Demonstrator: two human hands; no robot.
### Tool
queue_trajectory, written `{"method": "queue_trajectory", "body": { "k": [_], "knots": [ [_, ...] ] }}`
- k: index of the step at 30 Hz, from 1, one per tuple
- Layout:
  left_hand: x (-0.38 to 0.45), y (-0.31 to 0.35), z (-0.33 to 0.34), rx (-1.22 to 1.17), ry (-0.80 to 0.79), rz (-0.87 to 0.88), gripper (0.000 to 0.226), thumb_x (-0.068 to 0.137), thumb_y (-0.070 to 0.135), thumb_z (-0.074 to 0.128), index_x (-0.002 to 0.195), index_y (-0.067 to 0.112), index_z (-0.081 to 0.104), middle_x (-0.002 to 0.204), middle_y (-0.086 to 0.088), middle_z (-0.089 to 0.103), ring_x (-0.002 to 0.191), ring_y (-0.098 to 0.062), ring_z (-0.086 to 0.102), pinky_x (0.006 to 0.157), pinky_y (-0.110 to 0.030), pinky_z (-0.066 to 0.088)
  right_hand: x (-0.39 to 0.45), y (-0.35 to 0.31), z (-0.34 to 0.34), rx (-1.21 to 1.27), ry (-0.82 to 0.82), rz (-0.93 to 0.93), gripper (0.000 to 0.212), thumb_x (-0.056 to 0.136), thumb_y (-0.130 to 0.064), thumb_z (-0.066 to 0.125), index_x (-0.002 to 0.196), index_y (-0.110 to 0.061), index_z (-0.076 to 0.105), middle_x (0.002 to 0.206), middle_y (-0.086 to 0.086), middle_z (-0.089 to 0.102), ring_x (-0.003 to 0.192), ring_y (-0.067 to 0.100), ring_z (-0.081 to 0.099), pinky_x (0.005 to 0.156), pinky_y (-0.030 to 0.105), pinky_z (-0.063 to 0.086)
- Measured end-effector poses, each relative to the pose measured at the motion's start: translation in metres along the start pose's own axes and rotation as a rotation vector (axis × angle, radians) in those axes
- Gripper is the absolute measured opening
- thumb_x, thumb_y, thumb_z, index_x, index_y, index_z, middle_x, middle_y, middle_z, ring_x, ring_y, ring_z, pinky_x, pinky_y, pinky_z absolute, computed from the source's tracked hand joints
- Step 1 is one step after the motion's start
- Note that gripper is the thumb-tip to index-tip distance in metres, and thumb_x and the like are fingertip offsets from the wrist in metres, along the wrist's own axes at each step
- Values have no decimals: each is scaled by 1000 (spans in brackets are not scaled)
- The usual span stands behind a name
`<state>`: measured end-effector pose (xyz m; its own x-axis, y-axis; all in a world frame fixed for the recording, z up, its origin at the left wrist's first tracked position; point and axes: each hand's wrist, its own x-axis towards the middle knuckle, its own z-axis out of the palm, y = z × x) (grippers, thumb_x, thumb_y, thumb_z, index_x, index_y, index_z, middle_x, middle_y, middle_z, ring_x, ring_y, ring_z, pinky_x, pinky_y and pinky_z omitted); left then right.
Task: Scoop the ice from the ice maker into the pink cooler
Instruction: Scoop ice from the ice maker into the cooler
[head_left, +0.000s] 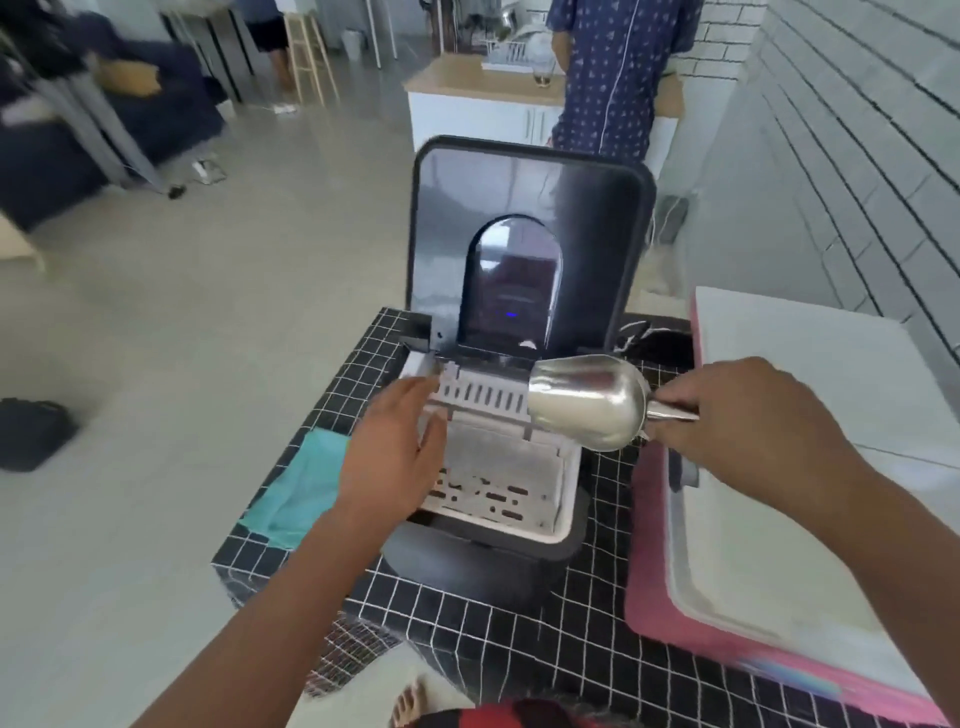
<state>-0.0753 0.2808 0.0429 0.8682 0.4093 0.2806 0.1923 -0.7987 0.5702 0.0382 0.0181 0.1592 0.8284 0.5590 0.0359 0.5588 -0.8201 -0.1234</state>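
- We see the ice maker (493, 467) at centre frame, lid upright, its white basket (498, 499) open; the pink cooler (675, 613) sits just beside it at right.
- No writing we can read.
- Right hand (748, 415) grips the metal scoop (587, 400) by its handle above the basket.
- Left hand (389, 457), fingers straight, rests on the basket's left rim.

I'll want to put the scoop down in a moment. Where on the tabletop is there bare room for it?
Bare tabletop lies in front of the ice maker, bordered on the right by the pink cooler. A narrower bare strip runs between ice maker and cooler. The left side is taken by the teal cloth, and the metal scoop hangs over the ice basket in the right hand.
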Motion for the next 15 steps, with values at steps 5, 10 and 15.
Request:
{"method": "queue_trajectory", "body": {
  "k": [5,10,15],
  "knots": [
    [8,-48,-9,-58,-137,-216,58,98,23,47,151,14,28,151,-10,39,135,-26,40,107,-35,33,26,-64,6,-269,-192,-145,15,77,-35,62,70,-22,65,61,-7,56,54,10,53,45,22,34],
    [10,-59,-2,-191,-194,-187,64,98,16,43,155,25,14,156,-1,32,136,-20,39,98,-22,28,46,-124,28,-583,-308,-212,11,85,-14,49,80,-21,57,68,-4,42,62,19,48,49,26,28],
    [9,-62,-3,-314,-205,-174,65,99,19,43,155,28,12,159,9,24,143,-10,29,106,-20,24,69,-163,85,-740,-555,-98,28,83,-2,50,102,-12,68,98,2,65,79,17,59,68,24,44]
  ]
}}
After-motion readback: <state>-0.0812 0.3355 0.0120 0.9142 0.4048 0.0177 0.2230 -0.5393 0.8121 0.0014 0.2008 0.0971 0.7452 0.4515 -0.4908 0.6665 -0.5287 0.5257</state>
